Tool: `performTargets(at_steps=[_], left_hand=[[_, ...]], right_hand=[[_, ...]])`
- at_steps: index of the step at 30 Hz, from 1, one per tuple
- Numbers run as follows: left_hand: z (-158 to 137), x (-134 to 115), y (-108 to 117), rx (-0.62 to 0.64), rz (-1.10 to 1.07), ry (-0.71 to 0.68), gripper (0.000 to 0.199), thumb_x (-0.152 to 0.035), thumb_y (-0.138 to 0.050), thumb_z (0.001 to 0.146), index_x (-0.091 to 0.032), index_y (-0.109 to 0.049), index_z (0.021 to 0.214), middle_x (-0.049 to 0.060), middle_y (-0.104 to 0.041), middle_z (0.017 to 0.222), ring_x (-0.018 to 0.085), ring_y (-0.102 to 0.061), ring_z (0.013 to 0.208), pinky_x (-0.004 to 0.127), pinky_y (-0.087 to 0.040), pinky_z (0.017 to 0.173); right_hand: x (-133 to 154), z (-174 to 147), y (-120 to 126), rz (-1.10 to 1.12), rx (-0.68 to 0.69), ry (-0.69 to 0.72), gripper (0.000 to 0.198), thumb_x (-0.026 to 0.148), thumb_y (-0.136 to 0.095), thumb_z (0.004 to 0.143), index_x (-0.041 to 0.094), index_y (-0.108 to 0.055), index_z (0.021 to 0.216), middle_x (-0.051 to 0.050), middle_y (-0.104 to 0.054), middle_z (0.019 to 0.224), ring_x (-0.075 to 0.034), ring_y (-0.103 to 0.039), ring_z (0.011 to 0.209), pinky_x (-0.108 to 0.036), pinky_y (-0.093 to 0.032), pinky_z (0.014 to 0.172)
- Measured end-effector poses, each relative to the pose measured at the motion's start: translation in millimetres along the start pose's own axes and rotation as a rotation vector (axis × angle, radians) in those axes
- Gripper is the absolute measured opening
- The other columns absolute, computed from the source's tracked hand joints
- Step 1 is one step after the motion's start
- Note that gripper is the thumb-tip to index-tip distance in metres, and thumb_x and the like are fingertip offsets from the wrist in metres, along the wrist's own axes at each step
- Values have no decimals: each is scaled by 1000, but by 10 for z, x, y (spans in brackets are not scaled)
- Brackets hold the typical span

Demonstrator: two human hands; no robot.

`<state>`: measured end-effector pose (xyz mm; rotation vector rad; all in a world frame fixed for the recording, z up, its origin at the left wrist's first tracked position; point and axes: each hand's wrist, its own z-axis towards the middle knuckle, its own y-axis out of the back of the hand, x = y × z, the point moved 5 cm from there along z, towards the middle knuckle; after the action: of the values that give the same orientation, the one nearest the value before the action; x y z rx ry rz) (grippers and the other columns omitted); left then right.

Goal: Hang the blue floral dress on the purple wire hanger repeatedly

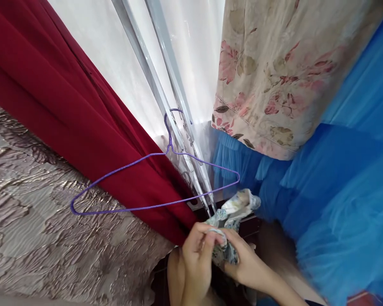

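My left hand [197, 261] and my right hand [246, 260] meet low in the view, both closed on a small bunched cloth piece with a pale blue, green and white pattern [238, 205]. Its edge is pinched between the fingers, and part of it stands up beyond them. What kind of garment it is, I cannot tell. Above the hands, a purple wire hanger [153, 207] hangs with nothing on it, its hook beside pale metal uprights [170, 55].
A dark red curtain [83, 106] and a textured, shiny patterned wall [92, 250] lie to the left. White sheer fabric [108, 55] falls behind the uprights. At right hang a beige floral cloth [268, 76] and blue tulle [344, 204].
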<state>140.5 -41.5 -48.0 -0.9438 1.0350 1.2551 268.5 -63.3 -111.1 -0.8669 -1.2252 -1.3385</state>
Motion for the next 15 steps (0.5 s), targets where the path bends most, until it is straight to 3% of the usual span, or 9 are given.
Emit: performTargets(at_steps=[2, 5, 9, 12, 15], left_hand=[[-43, -122, -215, 143, 60, -18, 24, -35, -58, 96, -18, -66, 80, 3, -67, 72, 16, -63, 68, 24, -49, 68], [-9, -182, -299, 236, 156, 37, 22, -37, -58, 95, -20, -66, 85, 2, -63, 68, 16, -60, 64, 24, -46, 62], [52, -50, -246, 369, 221, 116, 30, -48, -66, 89, -21, -68, 99, 5, -62, 86, 19, -59, 78, 28, -47, 72], [-84, 189, -237, 499, -28, 148, 49, -66, -63, 84, -19, -70, 96, 11, -60, 112, 27, -59, 104, 36, -47, 92], [-326, 583, -171, 458, -191, 356, 56, -67, -72, 75, -20, -71, 105, 12, -65, 113, 31, -60, 109, 41, -46, 97]], right_hand=[[122, -7, 9, 143, 63, -21, 50, 10, -62, 74, 20, -60, 122, -6, -66, 113, -25, -61, 107, -37, -46, 100], [274, -4, 102, 271, 130, -142, 13, 20, -56, 88, 20, -66, 96, -2, -65, 91, -23, -60, 93, -34, -49, 91], [460, -18, 268, 315, 233, -183, 21, 27, -53, 93, 19, -54, 73, 2, -50, 74, -17, -49, 78, -27, -44, 76], [550, -57, 335, 278, 381, -160, 28, 25, -57, 89, 19, -42, 67, 5, -35, 67, -12, -32, 65, -23, -30, 59], [572, -59, 509, 229, 444, -157, 29, 20, -58, 84, 19, -39, 62, 5, -32, 62, -10, -28, 59, -24, -23, 53]])
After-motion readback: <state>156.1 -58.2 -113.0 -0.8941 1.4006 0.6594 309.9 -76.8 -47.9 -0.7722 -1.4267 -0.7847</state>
